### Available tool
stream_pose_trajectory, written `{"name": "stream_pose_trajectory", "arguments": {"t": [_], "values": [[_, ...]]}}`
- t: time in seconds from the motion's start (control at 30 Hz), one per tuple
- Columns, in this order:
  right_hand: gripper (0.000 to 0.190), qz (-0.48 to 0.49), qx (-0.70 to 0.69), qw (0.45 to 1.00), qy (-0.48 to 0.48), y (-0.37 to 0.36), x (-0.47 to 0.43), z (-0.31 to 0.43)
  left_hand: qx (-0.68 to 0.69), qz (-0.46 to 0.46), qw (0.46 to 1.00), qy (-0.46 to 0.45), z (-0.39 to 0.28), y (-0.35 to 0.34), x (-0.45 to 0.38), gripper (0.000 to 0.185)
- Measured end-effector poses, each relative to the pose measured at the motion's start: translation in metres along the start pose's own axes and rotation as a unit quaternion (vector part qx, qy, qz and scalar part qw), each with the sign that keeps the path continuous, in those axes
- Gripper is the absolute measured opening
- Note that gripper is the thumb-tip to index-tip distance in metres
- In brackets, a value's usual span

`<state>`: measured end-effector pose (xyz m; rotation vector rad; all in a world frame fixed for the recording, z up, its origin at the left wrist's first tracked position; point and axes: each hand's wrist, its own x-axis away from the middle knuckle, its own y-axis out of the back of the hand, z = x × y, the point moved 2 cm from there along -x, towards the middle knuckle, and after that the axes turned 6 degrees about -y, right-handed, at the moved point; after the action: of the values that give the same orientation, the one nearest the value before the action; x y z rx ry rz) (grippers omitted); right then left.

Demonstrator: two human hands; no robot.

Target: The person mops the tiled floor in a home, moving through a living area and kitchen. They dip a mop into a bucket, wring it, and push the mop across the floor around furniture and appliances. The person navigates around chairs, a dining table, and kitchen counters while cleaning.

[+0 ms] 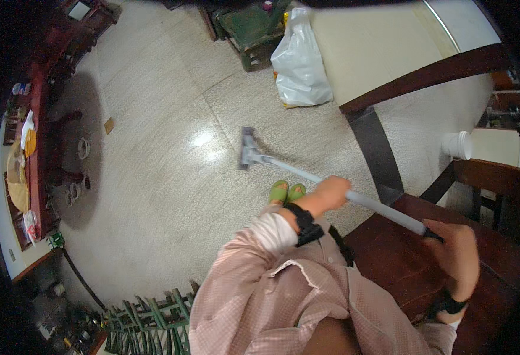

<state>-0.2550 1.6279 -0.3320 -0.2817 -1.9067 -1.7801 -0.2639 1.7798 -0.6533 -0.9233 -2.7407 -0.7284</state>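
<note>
A long-handled floor mop (300,172) with a light grey pole slants across the view. Its narrow grey head (246,148) rests on the speckled stone floor (162,186), slightly blurred. My left hand (333,193) wraps around the pole partway along; a black band and device sit on that wrist. At the pole's dark upper end, my right hand (457,253) grips it, blurred, with its fingers partly hidden. Below the mop head are my feet in green slippers (279,192).
A white plastic bag (302,62) stands beside a green stool (253,33). Dark red wooden furniture (388,257) lies close on my right, with a white bucket (457,145) beyond. A red table (38,177) lines the left; green bars (153,317) stand at lower left.
</note>
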Motion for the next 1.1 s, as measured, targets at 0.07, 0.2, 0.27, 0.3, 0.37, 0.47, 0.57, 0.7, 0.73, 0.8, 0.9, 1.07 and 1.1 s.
{"name": "stream_pose_trajectory", "arguments": {"t": [0.07, 0.2, 0.27, 0.3, 0.37, 0.47, 0.57, 0.7, 0.73, 0.8, 0.9, 1.07, 1.1], "values": [[0.030, 0.013, -0.047, 0.999, 0.016, -0.031, -0.028, 0.008, -0.037, -0.012, 0.999, 0.031, 0.042, 0.023, 0.007, 0.016], [0.028, 0.087, -0.108, 0.990, 0.037, -0.128, -0.091, 0.047, -0.204, -0.018, 0.964, 0.170, 0.140, 0.064, 0.012, 0.016], [0.029, 0.103, -0.131, 0.985, 0.036, -0.158, -0.106, 0.046, -0.228, -0.030, 0.956, 0.180, 0.166, 0.062, 0.004, 0.016], [0.028, 0.108, -0.143, 0.983, 0.028, -0.166, -0.109, 0.038, -0.231, -0.022, 0.957, 0.173, 0.171, 0.057, -0.005, 0.017], [0.029, 0.132, -0.139, 0.981, -0.017, -0.169, -0.098, 0.010, -0.214, 0.005, 0.961, 0.173, 0.163, 0.029, -0.023, 0.018], [0.033, 0.159, -0.107, 0.974, -0.123, -0.147, -0.061, -0.044, -0.167, 0.153, 0.963, 0.148, 0.110, -0.036, -0.069, 0.026], [0.033, 0.195, -0.107, 0.941, -0.256, -0.102, -0.011, -0.099, -0.144, 0.200, 0.969, -0.003, 0.026, -0.093, -0.109, 0.022], [0.032, 0.125, -0.052, 0.950, -0.281, -0.054, 0.033, -0.143, -0.145, 0.158, 0.968, -0.131, -0.066, -0.129, -0.143, 0.020], [0.032, 0.098, -0.069, 0.959, -0.257, -0.046, 0.039, -0.152, -0.122, 0.147, 0.975, -0.118, -0.078, -0.130, -0.147, 0.021], [0.032, 0.049, -0.111, 0.966, -0.226, -0.033, 0.049, -0.171, -0.090, 0.134, 0.982, -0.093, -0.104, -0.134, -0.153, 0.022], [0.032, 0.017, -0.119, 0.980, -0.156, -0.018, 0.056, -0.202, -0.050, 0.085, 0.989, -0.113, -0.124, -0.136, -0.152, 0.022], [0.030, 0.064, -0.080, 0.995, 0.016, -0.056, -0.001, -0.234, -0.060, -0.009, 0.998, 0.028, -0.066, -0.128, -0.115, 0.014], [0.028, 0.067, -0.056, 0.993, 0.079, -0.075, -0.020, -0.229, -0.043, -0.031, 0.996, 0.066, -0.042, -0.125, -0.100, 0.014]]}}
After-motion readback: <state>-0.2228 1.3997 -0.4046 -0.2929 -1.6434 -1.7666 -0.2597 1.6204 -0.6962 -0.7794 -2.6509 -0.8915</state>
